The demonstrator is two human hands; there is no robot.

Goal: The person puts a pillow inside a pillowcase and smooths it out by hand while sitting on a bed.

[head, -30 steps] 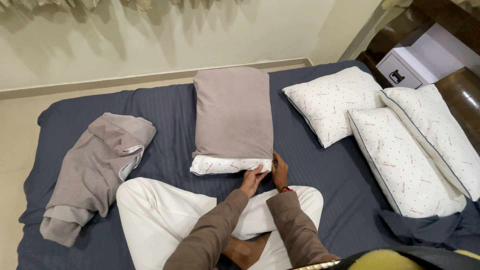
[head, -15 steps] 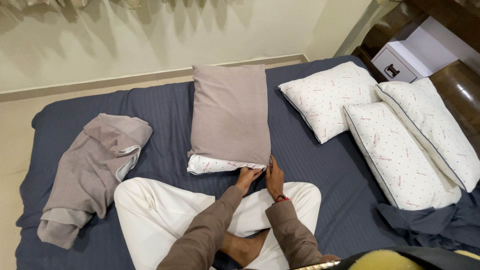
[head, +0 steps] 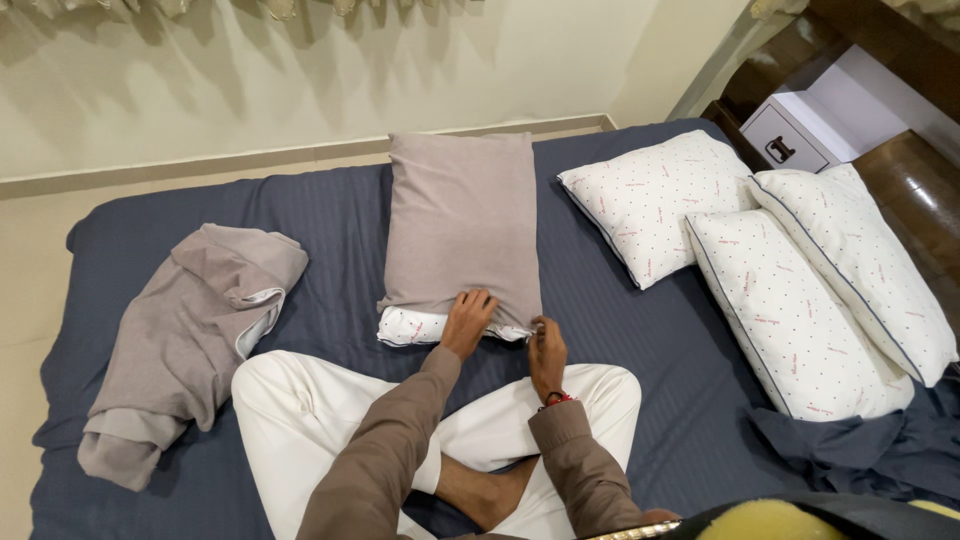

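A white dotted pillow (head: 420,328) lies on the dark blue bed (head: 330,230), most of it inside a grey-brown pillowcase (head: 462,218). Only its near end sticks out. My left hand (head: 468,320) rests flat on the near edge of the pillowcase, fingers spread over the cloth. My right hand (head: 546,352) pinches the pillowcase's open hem at the pillow's near right corner. I sit cross-legged in white trousers (head: 320,430), right in front of the pillow.
A crumpled grey-brown pillowcase (head: 185,340) lies at the left of the bed. Three bare white dotted pillows (head: 800,290) are stacked at the right. A white bedside box (head: 795,130) stands beyond them. A cream wall and floor strip run behind the bed.
My left hand has moved up and left from the pillow's bare end onto the pillowcase's edge. My right hand stayed at the near right corner. Less white pillow shows now.
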